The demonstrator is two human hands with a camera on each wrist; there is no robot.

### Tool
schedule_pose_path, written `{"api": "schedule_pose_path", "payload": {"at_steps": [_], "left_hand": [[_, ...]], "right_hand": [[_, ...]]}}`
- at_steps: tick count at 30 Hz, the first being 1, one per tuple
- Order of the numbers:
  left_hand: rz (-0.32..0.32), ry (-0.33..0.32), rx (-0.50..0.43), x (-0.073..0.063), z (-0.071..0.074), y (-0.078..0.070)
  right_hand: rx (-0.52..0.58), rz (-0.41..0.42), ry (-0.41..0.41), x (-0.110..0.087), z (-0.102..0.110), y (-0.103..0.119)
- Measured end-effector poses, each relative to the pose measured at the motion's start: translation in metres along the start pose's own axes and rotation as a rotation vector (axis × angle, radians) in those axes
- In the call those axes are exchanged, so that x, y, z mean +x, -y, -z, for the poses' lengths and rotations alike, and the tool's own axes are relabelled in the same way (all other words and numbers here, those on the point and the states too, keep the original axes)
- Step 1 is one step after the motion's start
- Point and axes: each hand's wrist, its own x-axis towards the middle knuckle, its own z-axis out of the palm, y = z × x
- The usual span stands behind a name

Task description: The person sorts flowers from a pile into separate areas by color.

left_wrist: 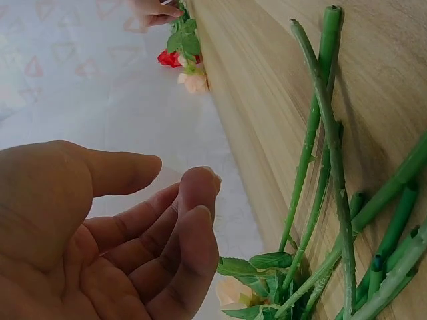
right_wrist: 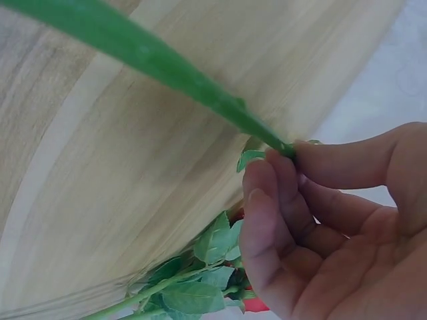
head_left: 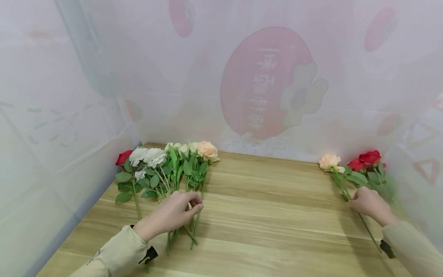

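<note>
My right hand (head_left: 372, 206) pinches the green stem (right_wrist: 193, 83) of a peach rose (head_left: 329, 161) between thumb and fingers on the right side of the table. Red roses (head_left: 368, 158) with green leaves lie just beyond that hand, partly hidden by it. On the left, my left hand (head_left: 171, 211) hovers over the stems of a row of flowers, its fingers loosely bent. A gap shows between its thumb and fingertips in the left wrist view, with nothing held. Beneath it lie crossing green stems (left_wrist: 310, 127). Another peach rose (head_left: 207, 150) ends that row.
White flowers (head_left: 154, 157), pale cream blooms (head_left: 182, 149) and a red rose (head_left: 123, 157) complete the left row. Printed cloth walls (head_left: 194, 77) stand behind and on both sides of the wooden table (head_left: 270, 215).
</note>
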Motion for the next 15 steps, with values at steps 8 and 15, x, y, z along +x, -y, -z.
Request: {"api": "schedule_pose_path", "payload": {"at_steps": [8,15], "left_hand": [[-0.003,0.004,0.021,0.0006,-0.0001,-0.0009],[0.0,0.006,0.036,0.001,0.0007,-0.0019]], "right_hand": [[-0.03,-0.007,-0.022,0.0059,-0.0075,-0.0012],[-0.037,-0.012,-0.026,0.0059,-0.0092,0.0003]]}}
